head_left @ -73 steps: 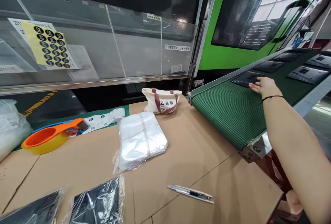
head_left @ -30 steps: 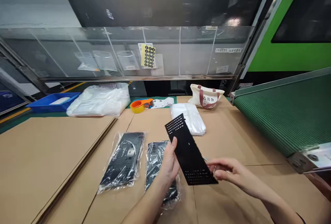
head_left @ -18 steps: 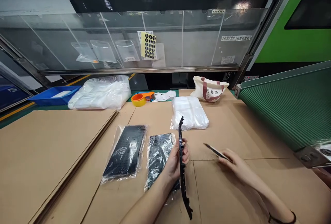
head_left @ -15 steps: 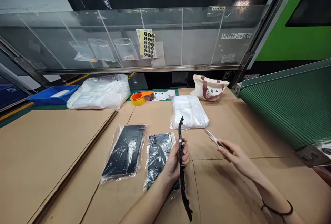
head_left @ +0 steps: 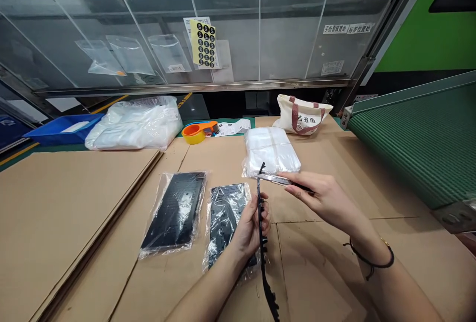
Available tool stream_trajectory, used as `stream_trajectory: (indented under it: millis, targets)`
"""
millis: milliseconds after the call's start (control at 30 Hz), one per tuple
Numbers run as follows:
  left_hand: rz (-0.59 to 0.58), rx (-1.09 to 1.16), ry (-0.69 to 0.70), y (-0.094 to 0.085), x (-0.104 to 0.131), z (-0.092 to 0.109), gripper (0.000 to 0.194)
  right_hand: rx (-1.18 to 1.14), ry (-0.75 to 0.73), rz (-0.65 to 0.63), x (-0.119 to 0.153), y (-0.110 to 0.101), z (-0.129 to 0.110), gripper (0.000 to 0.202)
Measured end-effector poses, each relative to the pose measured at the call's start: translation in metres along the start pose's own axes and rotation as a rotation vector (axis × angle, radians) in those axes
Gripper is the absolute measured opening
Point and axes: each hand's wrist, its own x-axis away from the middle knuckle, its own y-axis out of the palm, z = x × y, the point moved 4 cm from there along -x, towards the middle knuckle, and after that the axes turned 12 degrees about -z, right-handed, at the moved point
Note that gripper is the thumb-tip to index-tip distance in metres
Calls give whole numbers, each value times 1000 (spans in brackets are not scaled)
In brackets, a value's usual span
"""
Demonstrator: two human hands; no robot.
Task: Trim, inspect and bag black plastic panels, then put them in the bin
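In the head view, the left hand (head_left: 247,228) has its fingers wrapped narrowly around a black panel (head_left: 262,257), held upright and edge-on above the middle of the counter (head_left: 316,272). The right hand (head_left: 327,195) pinches a knife (head_left: 277,179) between its fingers, the tip at the panel's upper part. The step in hand looks like blade work along that edge; whether it cuts or only touches, I cannot tell. Such a stroke calls for a light, short slide, the panel kept steady and the left fingers below the blade.

2 bagged panels lie left of the held panel: the outer bag (head_left: 176,213) nearer the cardboard sheets (head_left: 74,213), the inner bag (head_left: 225,215) partly behind the left forearm. Toward the counter's far edge sit a stack of clear bags (head_left: 273,151), a tape dispenser (head_left: 195,134) and, by the green belt (head_left: 409,138), a cloth bag (head_left: 305,116).
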Motion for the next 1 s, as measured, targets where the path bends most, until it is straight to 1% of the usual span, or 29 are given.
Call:
stream_trajectory:
  millis: [100, 200, 367, 600, 667, 800, 867, 933, 1000]
  targets:
    - [53, -34, -20, 1, 2, 1, 58, 90, -9, 56, 2, -6, -4, 32]
    - [78, -51, -21, 3, 2, 2, 59, 172, -28, 86, 5, -10, -8, 32]
    - [88, -61, 1, 8, 5, 7, 59, 191, -40, 91, 10, -11, -11, 31]
    - [47, -74, -2, 13, 7, 7, 51, 198, -37, 55, 15, -17, -14, 28]
    - [48, -75, -5, 12, 7, 7, 48, 207, -35, 43, 16, -18, -15, 28]
    - [39, -57, -15, 6, 5, 7, 47, 204, -104, 19, 17, -15, -20, 29]
    - [7, -57, 15, 2, 4, 7, 44, 203, -113, 38, 17, -15, -22, 30]
    - [-40, -60, 45, -1, 3, 7, 36, 202, -89, 64, 16, -15, -21, 29]
    - [-73, -62, 39, -3, 4, 4, 32, 200, -61, 88, 15, -15, -19, 29]
